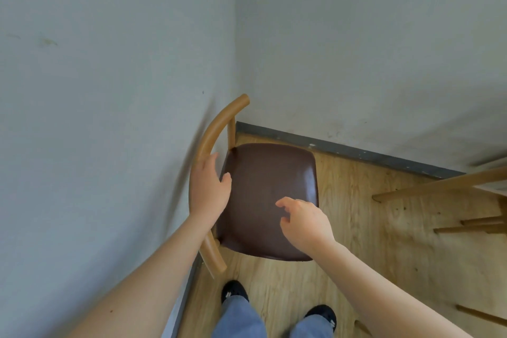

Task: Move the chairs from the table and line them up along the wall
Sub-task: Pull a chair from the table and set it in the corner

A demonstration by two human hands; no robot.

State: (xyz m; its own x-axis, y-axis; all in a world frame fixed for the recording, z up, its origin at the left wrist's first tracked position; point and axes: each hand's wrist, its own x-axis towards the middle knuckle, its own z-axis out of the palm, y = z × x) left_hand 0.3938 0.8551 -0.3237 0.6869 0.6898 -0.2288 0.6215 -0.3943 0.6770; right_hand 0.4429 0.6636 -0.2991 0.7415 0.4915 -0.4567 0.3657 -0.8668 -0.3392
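**Chair in the corner, one of your hands on its backrest**

The chair (267,200) stands in the room corner on the wood floor (370,241), brown seat pad facing up. Its curved wooden backrest (216,129) runs along the left wall (96,118), close against it; whether it touches, cannot tell. The second wall (370,49) lies just past the seat's far edge.

Your left hand (208,189) rests on the backrest rail, fingers wrapped over it, thumb toward the seat. Your right hand (303,221) hovers above the seat, fingers loosely curled, grasping nothing.

Pale wooden legs of other furniture (439,186) show at the right edge. Your shoes (234,292) stand just short of the chair.
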